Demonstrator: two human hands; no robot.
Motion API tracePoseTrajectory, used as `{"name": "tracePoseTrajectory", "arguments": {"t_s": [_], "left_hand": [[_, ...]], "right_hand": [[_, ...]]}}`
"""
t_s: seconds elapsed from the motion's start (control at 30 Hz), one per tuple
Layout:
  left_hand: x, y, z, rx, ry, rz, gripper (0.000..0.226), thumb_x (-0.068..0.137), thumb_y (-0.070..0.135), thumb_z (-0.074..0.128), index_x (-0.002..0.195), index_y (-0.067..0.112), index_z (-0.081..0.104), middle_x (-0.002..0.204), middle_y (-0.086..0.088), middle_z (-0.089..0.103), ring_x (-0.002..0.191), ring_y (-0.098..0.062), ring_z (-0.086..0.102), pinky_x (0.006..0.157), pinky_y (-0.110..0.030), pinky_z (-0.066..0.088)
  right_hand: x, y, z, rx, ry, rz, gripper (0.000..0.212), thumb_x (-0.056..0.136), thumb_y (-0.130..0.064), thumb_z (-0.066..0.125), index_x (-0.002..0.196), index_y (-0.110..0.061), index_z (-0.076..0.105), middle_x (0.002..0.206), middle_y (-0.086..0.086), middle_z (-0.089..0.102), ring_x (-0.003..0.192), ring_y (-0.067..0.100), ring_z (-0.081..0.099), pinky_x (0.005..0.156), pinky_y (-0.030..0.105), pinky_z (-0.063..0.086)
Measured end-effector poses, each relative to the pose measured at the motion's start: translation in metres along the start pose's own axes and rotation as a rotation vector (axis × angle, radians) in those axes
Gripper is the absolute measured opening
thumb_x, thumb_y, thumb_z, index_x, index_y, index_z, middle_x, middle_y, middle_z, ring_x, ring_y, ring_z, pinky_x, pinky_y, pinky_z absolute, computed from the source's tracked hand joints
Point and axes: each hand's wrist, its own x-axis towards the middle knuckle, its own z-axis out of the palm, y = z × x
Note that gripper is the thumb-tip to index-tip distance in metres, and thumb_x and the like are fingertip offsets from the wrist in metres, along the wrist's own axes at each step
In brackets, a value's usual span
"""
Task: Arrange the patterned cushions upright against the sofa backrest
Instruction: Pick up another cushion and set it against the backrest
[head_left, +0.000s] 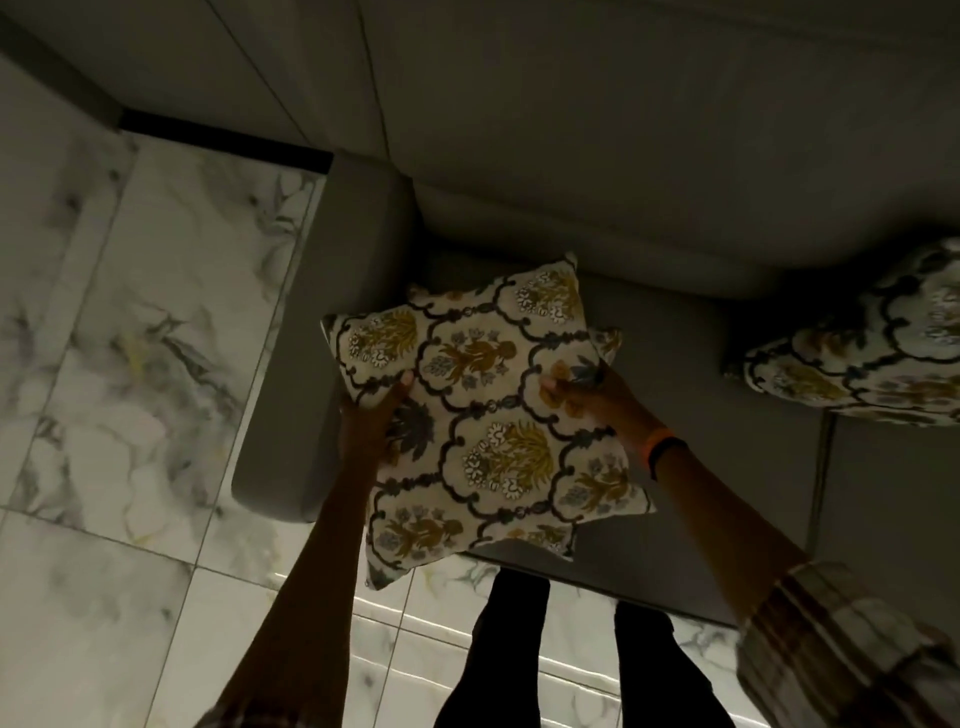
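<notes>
I hold a patterned cushion (488, 415), cream with a dark lattice and yellow flowers, flat above the left end of the grey sofa seat (691, 374). A second cushion of the same print seems to lie right under it, its corners sticking out. My left hand (371, 415) grips the left edge and my right hand (587, 395) grips the right edge. Another patterned cushion (872, 343) lies on the seat at the far right, leaning near the backrest (623, 218).
The sofa's left armrest (322, 332) runs beside the held cushion. Marble floor tiles (130, 364) spread to the left and below. My legs in dark trousers (519, 649) stand at the sofa's front edge. The scene is dim.
</notes>
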Motion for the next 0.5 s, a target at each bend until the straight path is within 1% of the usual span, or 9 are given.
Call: {"name": "tracePoseTrajectory", "arguments": {"t_s": [0.07, 0.13, 0.17, 0.23, 0.3, 0.37, 0.43, 0.47, 0.5], "left_hand": [[-0.011, 0.005, -0.001, -0.007, 0.034, 0.153, 0.106, 0.048, 0.064, 0.086, 0.14, 0.035, 0.041, 0.123, 0.013, 0.059, 0.112, -0.012, 0.062, 0.085, -0.029, 0.054], [-0.028, 0.01, 0.005, -0.054, 0.032, 0.24, 0.091, 0.055, 0.059, 0.086, 0.134, 0.043, 0.045, 0.123, 0.02, 0.06, 0.111, -0.002, 0.062, 0.089, -0.028, 0.055], [-0.039, 0.01, 0.013, -0.08, 0.003, 0.248, 0.09, 0.058, 0.056, 0.086, 0.137, 0.04, 0.043, 0.129, 0.015, 0.059, 0.115, -0.006, 0.06, 0.093, -0.032, 0.055], [-0.061, 0.007, 0.034, -0.091, -0.044, 0.222, 0.101, 0.061, 0.054, 0.084, 0.145, 0.029, 0.033, 0.143, -0.001, 0.051, 0.125, -0.019, 0.054, 0.101, -0.039, 0.05], [-0.085, -0.002, 0.064, -0.068, -0.099, 0.246, 0.102, 0.066, 0.051, 0.082, 0.148, 0.028, 0.026, 0.147, -0.003, 0.045, 0.125, -0.016, 0.048, 0.094, -0.026, 0.049], [-0.108, -0.021, 0.102, -0.031, -0.202, 0.307, 0.092, 0.074, 0.036, 0.079, 0.147, 0.029, 0.024, 0.143, 0.002, 0.046, 0.122, -0.012, 0.051, 0.09, -0.02, 0.052], [-0.127, -0.044, 0.141, 0.077, -0.29, 0.338, 0.098, 0.076, 0.022, 0.08, 0.151, 0.025, 0.016, 0.15, 0.0, 0.036, 0.131, -0.019, 0.049, 0.101, -0.032, 0.05], [-0.138, -0.051, 0.164, 0.168, -0.309, 0.349, 0.111, 0.072, 0.025, 0.083, 0.153, 0.021, 0.007, 0.155, -0.002, 0.025, 0.14, -0.024, 0.039, 0.109, -0.038, 0.043], [-0.15, -0.055, 0.188, 0.282, -0.323, 0.368, 0.128, 0.061, 0.038, 0.086, 0.153, 0.016, -0.001, 0.158, -0.004, 0.014, 0.145, -0.028, 0.027, 0.115, -0.041, 0.034]], "right_hand": [[-0.014, -0.008, -0.004, 0.023, 0.024, -0.06, 0.066, 0.075, -0.032, 0.086, 0.135, -0.027, 0.06, 0.127, -0.003, 0.072, 0.117, 0.02, 0.069, 0.09, 0.031, 0.061], [-0.029, -0.017, -0.014, -0.014, 0.096, -0.108, 0.061, 0.073, -0.03, 0.089, 0.128, -0.028, 0.063, 0.116, -0.011, 0.075, 0.099, 0.013, 0.074, 0.07, 0.014, 0.059], [-0.038, -0.021, -0.023, -0.042, 0.139, -0.099, 0.059, 0.073, -0.026, 0.089, 0.126, -0.021, 0.063, 0.114, -0.004, 0.073, 0.089, 0.014, 0.072, 0.063, 0.013, 0.057], [-0.056, -0.029, -0.05, -0.099, 0.166, -0.08, 0.053, 0.07, -0.026, 0.092, 0.11, -0.011, 0.062, 0.102, 0.009, 0.071, 0.075, 0.014, 0.068, 0.058, 0.022, 0.052], [-0.085, -0.04, -0.083, -0.176, 0.236, -0.122, 0.05, 0.067, -0.029, 0.094, 0.106, -0.018, 0.065, 0.095, 0.002, 0.074, 0.069, 0.007, 0.069, 0.063, 0.026, 0.052], [-0.118, -0.051, -0.122, -0.288, 0.335, -0.233, 0.063, 0.067, -0.024, 0.094, 0.122, -0.02, 0.063, 0.106, -0.002, 0.073, 0.08, 0.003, 0.07, 0.07, 0.024, 0.056], [-0.145, -0.055, -0.159, -0.457, 0.411, -0.326, 0.069, 0.066, -0.025, 0.094, 0.127, -0.015, 0.064, 0.114, 0.0, 0.074, 0.099, 0.01, 0.073, 0.083, 0.029, 0.059], [-0.159, -0.054, -0.18, -0.559, 0.436, -0.345, 0.071, 0.066, -0.029, 0.094, 0.129, -0.014, 0.065, 0.118, 0.005, 0.074, 0.107, 0.019, 0.072, 0.091, 0.035, 0.058], [-0.172, -0.052, -0.2, -0.672, 0.448, -0.376, 0.073, 0.066, -0.033, 0.093, 0.131, -0.013, 0.065, 0.122, 0.009, 0.074, 0.112, 0.026, 0.07, 0.097, 0.038, 0.055]]}}
